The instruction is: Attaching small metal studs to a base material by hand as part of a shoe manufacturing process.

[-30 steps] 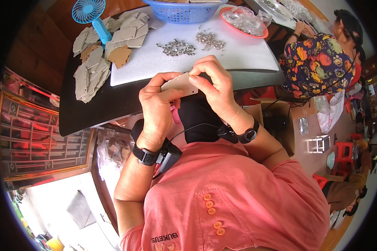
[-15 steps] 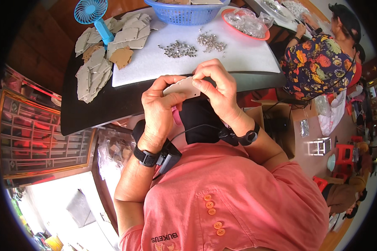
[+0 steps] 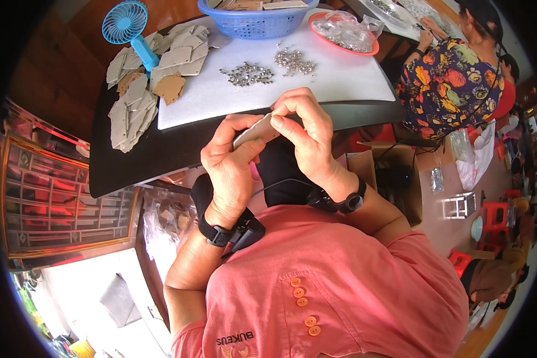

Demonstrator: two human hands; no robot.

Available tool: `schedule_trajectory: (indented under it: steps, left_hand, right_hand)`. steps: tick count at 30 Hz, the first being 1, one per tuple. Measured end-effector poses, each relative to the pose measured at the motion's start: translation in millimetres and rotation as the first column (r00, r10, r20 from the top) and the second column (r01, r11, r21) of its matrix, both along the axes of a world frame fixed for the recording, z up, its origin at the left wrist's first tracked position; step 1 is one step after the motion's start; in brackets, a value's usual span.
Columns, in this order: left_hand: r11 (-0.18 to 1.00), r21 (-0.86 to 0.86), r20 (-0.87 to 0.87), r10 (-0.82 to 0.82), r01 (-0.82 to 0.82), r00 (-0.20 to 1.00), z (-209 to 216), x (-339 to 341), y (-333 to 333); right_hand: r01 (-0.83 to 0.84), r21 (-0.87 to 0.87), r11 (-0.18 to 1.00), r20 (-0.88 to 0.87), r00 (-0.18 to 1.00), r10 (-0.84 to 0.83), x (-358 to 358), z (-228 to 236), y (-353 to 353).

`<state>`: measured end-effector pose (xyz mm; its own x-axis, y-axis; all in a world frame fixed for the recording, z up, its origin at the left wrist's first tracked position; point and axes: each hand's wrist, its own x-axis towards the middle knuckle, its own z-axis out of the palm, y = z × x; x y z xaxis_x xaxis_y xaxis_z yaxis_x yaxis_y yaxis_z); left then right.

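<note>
A grey-beige cardboard piece [image 3: 258,133] is held between my two hands, just off the table's near edge. My left hand [image 3: 228,152] clasps its left end, thumb on the near face and fingers behind. At its upper right corner, my right hand [image 3: 307,128] pinches the edge between thumb and forefinger; anything tiny in that pinch is hidden. Beyond the hands, on a white foam sheet [image 3: 197,107], lie two heaps of small shiny metal pieces, a left heap [image 3: 246,74] and a right heap [image 3: 293,61].
Stacked cardboard pieces [image 3: 134,113] cover the table's left side around a blue fan [image 3: 138,45]. A blue basket [image 3: 253,27] and a red tray [image 3: 364,50] with bagged pieces stand at the back. At right sits another person [image 3: 450,89]; an open carton [image 3: 403,185] is on the floor.
The cardboard piece has tilted, so its face shows narrower. My left wrist has turned slightly, and my right hand stays pinched at the corner. The whole view has shifted a little.
</note>
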<state>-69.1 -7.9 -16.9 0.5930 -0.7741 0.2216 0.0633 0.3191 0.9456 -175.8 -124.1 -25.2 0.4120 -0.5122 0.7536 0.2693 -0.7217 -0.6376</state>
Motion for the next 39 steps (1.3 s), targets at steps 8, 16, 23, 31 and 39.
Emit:
schedule_trajectory:
  steps: [8,16,23,31,39]
  left_hand:
    - [0.993,-0.111,0.080,-0.040,0.048,0.996,11.3,-2.6,12.4]
    - [0.964,-0.237,0.062,-0.111,0.122,0.992,17.6,-3.9,15.7]
    - [0.966,-0.222,0.130,-0.105,0.132,0.986,14.5,2.9,16.8]
    - [0.975,-0.208,0.083,-0.056,0.073,0.995,9.2,0.6,15.2]
    - [0.975,-0.220,0.109,0.002,0.023,0.994,8.1,-2.9,14.2]
  right_hand:
    - [-0.075,0.000,0.997,0.005,0.997,0.075,-10.8,14.5,12.2]
    - [-0.051,-0.080,0.995,0.040,0.998,0.055,-11.6,11.2,21.2]
    - [-0.112,-0.046,0.993,0.029,0.993,0.113,-11.9,11.1,19.8]
    - [-0.032,-0.110,0.993,0.025,0.999,0.035,-6.9,13.2,21.1]
    - [-0.024,-0.222,0.975,0.086,0.995,0.045,1.3,8.7,12.4]
